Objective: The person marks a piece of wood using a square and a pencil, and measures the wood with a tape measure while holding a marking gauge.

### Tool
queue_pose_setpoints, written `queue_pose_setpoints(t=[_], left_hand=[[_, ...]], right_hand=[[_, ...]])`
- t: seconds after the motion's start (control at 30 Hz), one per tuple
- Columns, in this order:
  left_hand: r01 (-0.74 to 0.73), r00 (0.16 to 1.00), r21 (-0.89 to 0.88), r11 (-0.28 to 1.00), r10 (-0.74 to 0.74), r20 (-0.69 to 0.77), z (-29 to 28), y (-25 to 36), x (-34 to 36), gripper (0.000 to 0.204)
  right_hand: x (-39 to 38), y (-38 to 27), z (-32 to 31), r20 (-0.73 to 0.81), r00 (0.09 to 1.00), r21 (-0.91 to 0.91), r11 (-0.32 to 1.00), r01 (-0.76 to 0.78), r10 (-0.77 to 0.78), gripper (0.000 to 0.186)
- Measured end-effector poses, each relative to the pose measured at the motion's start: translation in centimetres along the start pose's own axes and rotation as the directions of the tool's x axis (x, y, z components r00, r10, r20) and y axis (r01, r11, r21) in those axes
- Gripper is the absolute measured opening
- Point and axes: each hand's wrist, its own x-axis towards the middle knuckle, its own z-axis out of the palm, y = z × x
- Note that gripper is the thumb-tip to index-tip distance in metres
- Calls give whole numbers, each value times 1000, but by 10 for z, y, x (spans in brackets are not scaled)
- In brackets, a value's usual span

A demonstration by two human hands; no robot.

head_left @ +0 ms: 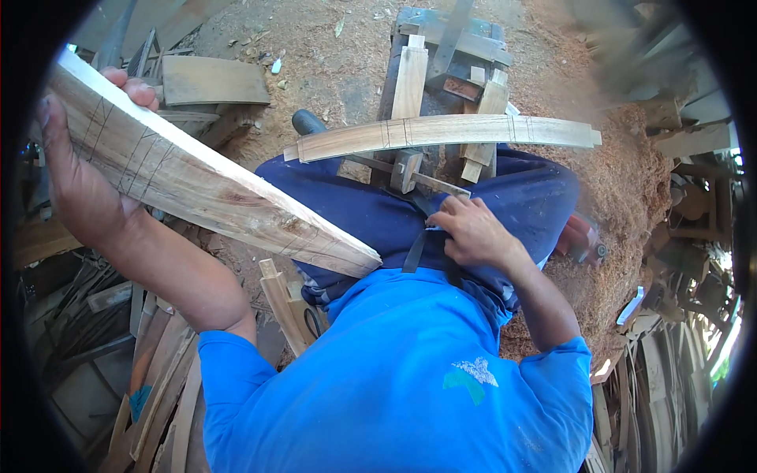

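Note:
My left hand [87, 169] grips the upper end of a thick, curved wooden board [213, 189] with pencil lines across its face. The board slants down to the right, its lower end against my waist. Over my lap, my right hand [477, 232] has its fingers curled beside a wooden block with a thin bar through it, like a marking gauge [406, 171]. Its fingertips are partly hidden, so I cannot make out what they hold. Beyond the gauge, a curved rail [449, 132] with pencil marks and stepped ends lies across other wood pieces.
A low bench [485, 31] ahead holds tenoned wood pieces [410, 79] and a flat saw-like blade [449, 43]. Sawdust [623, 189] covers the ground at right, near a red power tool [579, 239]. Wood strips [162, 378] are piled at left; a flat board [214, 80] lies far left.

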Motion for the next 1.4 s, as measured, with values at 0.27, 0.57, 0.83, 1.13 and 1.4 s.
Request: queue_pose_setpoints(t=[0.27,0.57,0.83,1.13,1.4], left_hand=[[-47,998,21,999,48,-27,19,1,-4,52],[-84,996,-55,995,84,-2,6,2,-16,57],[140,864,-677,723,244,440,-1,-8,-3,93],[241,846,-641,729,166,507,92,-12,-8,109],[237,830,-321,917,-19,557,96,-2,-14,100]], right_hand=[[93,-5,-9,-131,961,-454,877,159,-243,32],[120,-4,-1,134,960,-358,891,280,-247,22],[40,24,-90,-312,931,939,89,332,-188,60],[49,-7,-133,-670,691,735,-113,669,-269,60],[59,-32,-158,-669,719,710,122,693,-190,105]])
